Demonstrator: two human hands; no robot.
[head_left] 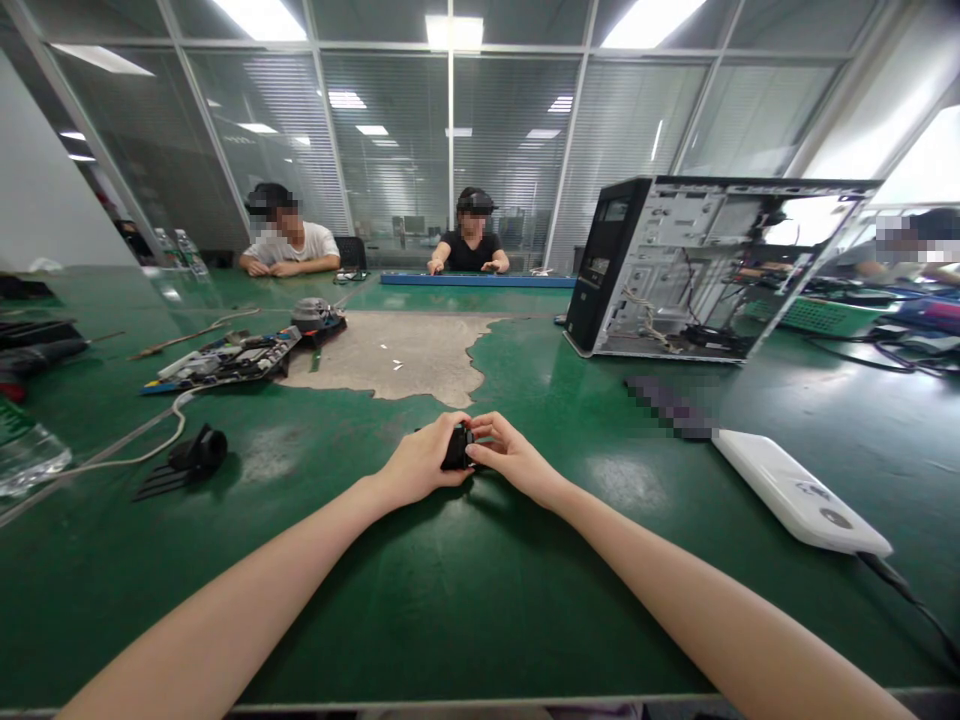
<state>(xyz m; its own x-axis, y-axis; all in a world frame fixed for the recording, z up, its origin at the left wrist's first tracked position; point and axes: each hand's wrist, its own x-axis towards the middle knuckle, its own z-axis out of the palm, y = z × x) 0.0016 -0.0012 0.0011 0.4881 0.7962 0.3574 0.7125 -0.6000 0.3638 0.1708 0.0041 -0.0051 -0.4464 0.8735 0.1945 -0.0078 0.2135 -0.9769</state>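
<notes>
Part (pixel 454 452) grasped between left hand (pixel 421 460) and right hand (pixel 519 462)

One part, black and small, was in two hands above the near middle of one green table (pixel 420 600). The left hand grasped it from its left side, fingers over the top and thumb below; the right hand pinched it from the other side with thumb and fingertips. Fingers covered much of it, so which way it pointed and how its long axis lay could not be told, nor whether it touched the table.

To the left lay one black bracket (pixel 196 450), one white cable (pixel 181 420) and one circuit board (pixel 232 358), with one cooler (pixel 317 313) at its far end. To the right stood one PC case (pixel 675 270), its side panel off; nearer was one white power bank (pixel 799 490) with one black cord (pixel 900 585). Markings on the power bank and a label on the case front were too small to read. Two people sat opposite, one in a white shirt (pixel 315 243) and one in a black shirt (pixel 474 252), behind one blue strip (pixel 476 280). One green basket (pixel 836 315) stood at far right.
</notes>
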